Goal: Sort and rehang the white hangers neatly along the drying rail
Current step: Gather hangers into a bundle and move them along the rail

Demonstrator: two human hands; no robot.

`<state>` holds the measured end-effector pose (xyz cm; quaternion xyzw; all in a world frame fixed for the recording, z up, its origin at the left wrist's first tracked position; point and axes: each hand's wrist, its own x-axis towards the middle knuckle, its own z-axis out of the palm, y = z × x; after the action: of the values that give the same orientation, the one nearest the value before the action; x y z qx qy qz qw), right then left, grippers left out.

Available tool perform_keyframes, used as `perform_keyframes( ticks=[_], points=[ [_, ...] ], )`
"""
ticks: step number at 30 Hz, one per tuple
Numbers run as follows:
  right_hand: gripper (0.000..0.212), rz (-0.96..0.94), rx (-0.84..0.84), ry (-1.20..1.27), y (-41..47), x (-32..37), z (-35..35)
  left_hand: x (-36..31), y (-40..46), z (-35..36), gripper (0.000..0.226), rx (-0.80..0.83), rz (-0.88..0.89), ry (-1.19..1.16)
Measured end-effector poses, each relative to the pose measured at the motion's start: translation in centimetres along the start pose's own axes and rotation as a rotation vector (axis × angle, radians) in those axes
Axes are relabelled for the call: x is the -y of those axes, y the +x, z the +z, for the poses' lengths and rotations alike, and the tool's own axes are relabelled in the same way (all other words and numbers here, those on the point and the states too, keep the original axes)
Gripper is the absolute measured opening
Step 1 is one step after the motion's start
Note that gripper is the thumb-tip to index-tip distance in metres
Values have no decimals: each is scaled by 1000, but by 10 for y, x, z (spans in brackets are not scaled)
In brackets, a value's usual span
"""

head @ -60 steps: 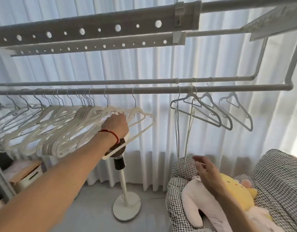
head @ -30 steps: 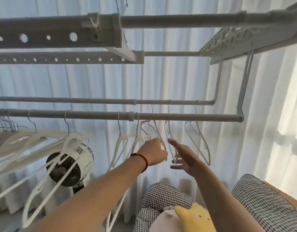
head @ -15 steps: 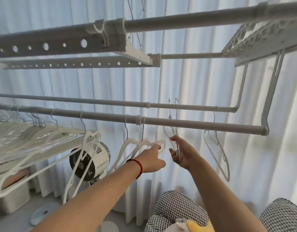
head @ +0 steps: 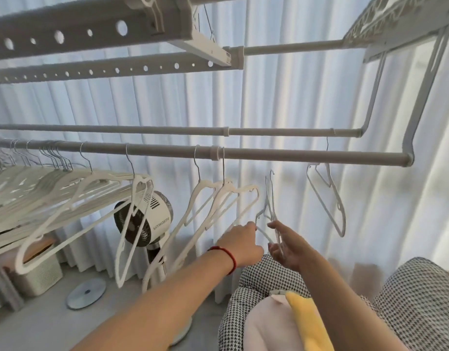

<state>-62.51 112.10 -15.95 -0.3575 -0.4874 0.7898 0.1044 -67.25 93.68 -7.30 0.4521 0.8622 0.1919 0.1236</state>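
Note:
The near drying rail (head: 281, 155) runs across the view, with a second rail (head: 167, 130) behind it. A dense bunch of white hangers (head: 41, 188) hangs at its left, then one single white hanger (head: 135, 224) and a pair of white hangers (head: 218, 198) near the middle. Two thin grey hangers (head: 269, 203) are off the rail, hooks free below it. My right hand (head: 286, 247) grips them from below. My left hand (head: 243, 243) pinches their lower edge from the left. Another grey hanger (head: 327, 198) hangs from the far rail.
A white standing fan (head: 147, 216) stands behind the hangers, its base (head: 85, 293) on the grey floor. A checked cushion (head: 420, 300) with a pink and yellow soft toy (head: 294, 323) lies below my arms. A perforated rack beam (head: 92, 34) is overhead; white curtains behind.
The two thin grey hangers have come down off the far rail in my right hand. My left hand has left the white hanger pair and moved right to them.

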Motion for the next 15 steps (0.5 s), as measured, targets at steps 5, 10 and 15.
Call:
perform_keyframes(
  ticks=[5,10,15],
  points=[
    [49,76,67,-89,-45,-65,-13,21,-22,53,54,65,60,30],
    [78,212,90,-230,-99,-129,-12,107,-62,81,49,218,5,-23],
    [74,365,143,-392,-151,-195,31,217,-117,80,63,302,-80,-26]
  ],
)
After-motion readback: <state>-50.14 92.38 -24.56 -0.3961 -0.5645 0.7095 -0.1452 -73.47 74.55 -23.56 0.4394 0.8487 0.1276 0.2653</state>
